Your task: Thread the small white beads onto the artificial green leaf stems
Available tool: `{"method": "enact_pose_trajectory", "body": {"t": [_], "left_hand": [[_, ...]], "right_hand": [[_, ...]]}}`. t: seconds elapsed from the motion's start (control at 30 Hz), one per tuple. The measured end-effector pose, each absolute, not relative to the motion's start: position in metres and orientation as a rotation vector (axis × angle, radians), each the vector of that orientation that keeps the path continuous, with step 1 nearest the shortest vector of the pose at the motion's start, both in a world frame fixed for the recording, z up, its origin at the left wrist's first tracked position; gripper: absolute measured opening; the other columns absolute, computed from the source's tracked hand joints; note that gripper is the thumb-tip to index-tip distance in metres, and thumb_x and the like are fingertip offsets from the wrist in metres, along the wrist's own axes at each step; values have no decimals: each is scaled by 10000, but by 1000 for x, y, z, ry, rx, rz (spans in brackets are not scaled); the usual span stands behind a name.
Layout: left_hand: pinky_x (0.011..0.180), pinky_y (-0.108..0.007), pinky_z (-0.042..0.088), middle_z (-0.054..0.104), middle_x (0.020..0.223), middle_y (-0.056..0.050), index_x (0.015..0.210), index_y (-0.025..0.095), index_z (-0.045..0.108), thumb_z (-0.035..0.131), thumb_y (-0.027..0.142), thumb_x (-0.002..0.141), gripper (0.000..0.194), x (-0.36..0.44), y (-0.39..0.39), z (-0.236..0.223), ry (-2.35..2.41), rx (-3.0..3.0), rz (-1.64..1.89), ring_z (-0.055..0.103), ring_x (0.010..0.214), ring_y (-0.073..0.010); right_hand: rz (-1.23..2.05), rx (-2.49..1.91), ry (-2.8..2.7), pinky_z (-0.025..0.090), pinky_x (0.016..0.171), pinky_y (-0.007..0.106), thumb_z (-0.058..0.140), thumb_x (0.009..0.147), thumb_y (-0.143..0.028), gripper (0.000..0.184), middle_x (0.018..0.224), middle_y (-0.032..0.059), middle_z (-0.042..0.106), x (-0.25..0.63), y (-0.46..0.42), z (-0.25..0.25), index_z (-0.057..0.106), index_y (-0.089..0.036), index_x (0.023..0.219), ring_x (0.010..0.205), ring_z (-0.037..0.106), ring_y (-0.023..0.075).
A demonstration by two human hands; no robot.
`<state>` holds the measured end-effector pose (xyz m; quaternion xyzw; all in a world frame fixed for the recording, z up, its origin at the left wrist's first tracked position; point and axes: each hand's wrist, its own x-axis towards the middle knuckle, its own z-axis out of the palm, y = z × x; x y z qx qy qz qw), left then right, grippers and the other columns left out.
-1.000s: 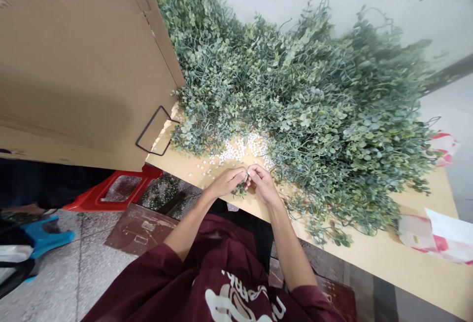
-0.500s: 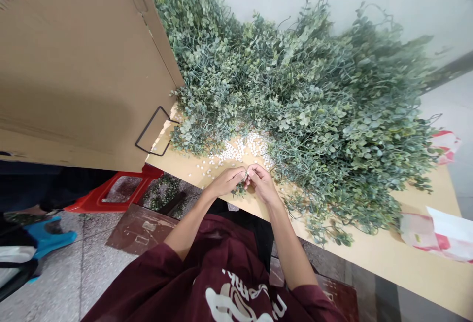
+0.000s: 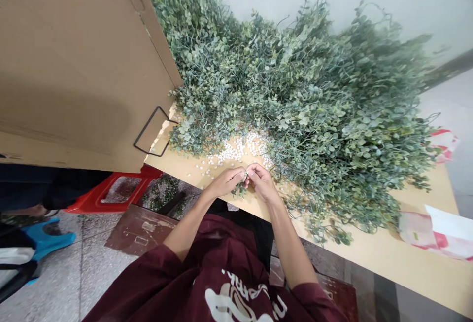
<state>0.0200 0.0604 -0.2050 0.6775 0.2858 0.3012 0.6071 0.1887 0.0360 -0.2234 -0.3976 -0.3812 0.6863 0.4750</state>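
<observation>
Left to right: cardboard box [image 3: 74,65], then left hand [image 3: 226,181], fingers pinched narrow on a green sprig [image 3: 239,190]. Sprig sits between the hands, leaves just below the left fingertips, so nearer that hand. Long axis seems to run from fingertips down toward the body, though the stem's too small to be sure. Right hand [image 3: 261,182] pinches its upper end. White pieces [image 3: 232,151] just beyond; foliage pile [image 3: 314,110] beyond and rightward.

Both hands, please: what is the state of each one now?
Left hand: closed, apparently holding a green sprig.
Right hand: closed in a pinch on something too small to identify.
</observation>
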Motion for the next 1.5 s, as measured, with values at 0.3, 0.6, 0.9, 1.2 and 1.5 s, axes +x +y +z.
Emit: {"method": "enact_pose_trajectory", "body": {"t": [0.3,0.6,0.9,1.2,1.5], "left_hand": [[739,-246,452,631,786,-44,796,136,560,354,401,991,388,19,60,-204,674,1587,698,603,739,-138],[740,-238,433,614,784,-33,801,135,565,344,388,996,389,19,60,-205,686,1628,694,580,739,-132],[713,-227,431,611,788,-30,805,136,553,342,399,993,385,20,61,-203,709,1637,693,558,718,-120],[720,-238,438,610,796,-38,805,141,550,338,404,983,382,21,61,-204,740,1648,680,562,730,-127],[740,-240,433,625,806,-40,798,142,559,340,399,983,385,22,60,-204,770,1659,706,576,754,-132]], "right_hand": [[1653,-949,-950,493,563,246,681,834,-368,189,684,-17,613,190,35,-226,602,-196,837,572,562,104],[1634,-976,-948,481,572,246,689,824,-387,207,666,-18,608,189,36,-228,598,-201,827,571,561,110],[1646,-1007,-907,482,589,244,711,799,-394,216,644,-29,577,188,37,-225,599,-216,847,575,547,110],[1646,-1008,-829,505,602,252,724,777,-415,245,643,-26,544,184,36,-222,603,-203,795,592,518,112],[1635,-1015,-809,529,626,284,746,746,-430,264,657,-24,559,185,36,-221,621,-218,840,588,538,122]]}}
